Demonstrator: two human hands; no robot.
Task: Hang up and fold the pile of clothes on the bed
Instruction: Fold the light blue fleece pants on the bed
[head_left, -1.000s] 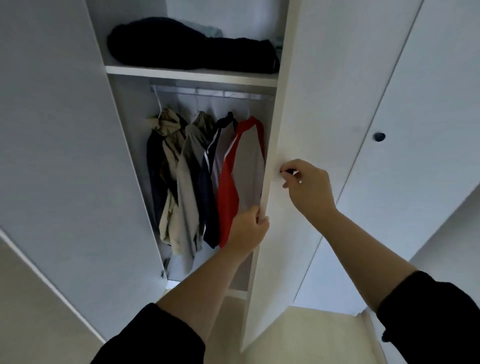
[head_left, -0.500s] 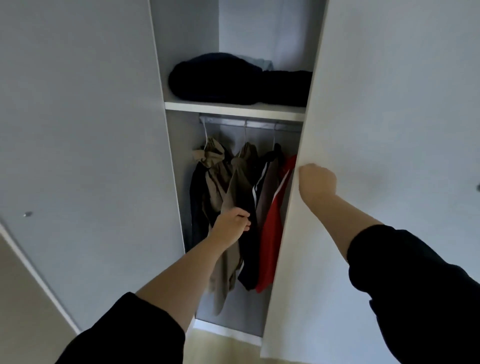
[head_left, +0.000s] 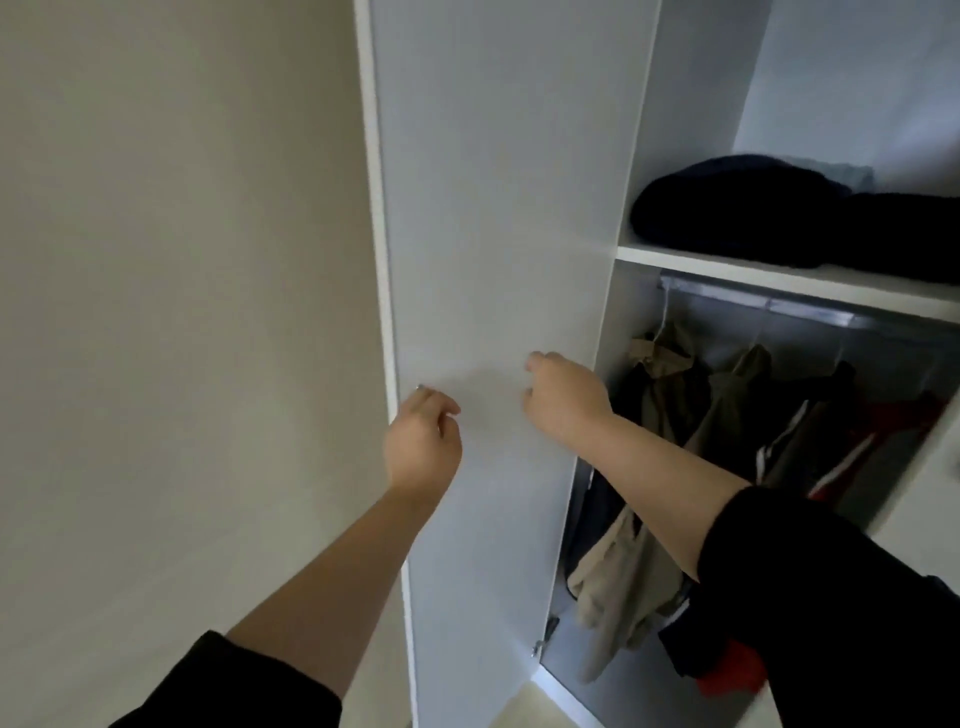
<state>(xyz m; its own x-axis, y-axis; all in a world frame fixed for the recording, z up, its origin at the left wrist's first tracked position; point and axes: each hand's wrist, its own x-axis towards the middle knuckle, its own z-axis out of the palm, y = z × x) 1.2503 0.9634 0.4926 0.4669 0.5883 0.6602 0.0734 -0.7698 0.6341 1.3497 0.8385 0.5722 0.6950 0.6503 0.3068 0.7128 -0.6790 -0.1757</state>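
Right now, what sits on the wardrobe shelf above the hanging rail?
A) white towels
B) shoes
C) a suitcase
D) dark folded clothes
D: dark folded clothes lie on the shelf, just above the rail that holds the hanging jackets.

Shelf (head_left: 779, 270): 1.
On it: dark folded items (head_left: 727, 202), 2; pale blue item (head_left: 852, 174), 1.
Below it: rail (head_left: 779, 304), 1; hanging garments (head_left: 665, 379), at least 4.
Left of it: open door (head_left: 493, 208), 1; hands, 2: left hand (head_left: 423, 441), right hand (head_left: 563, 397).
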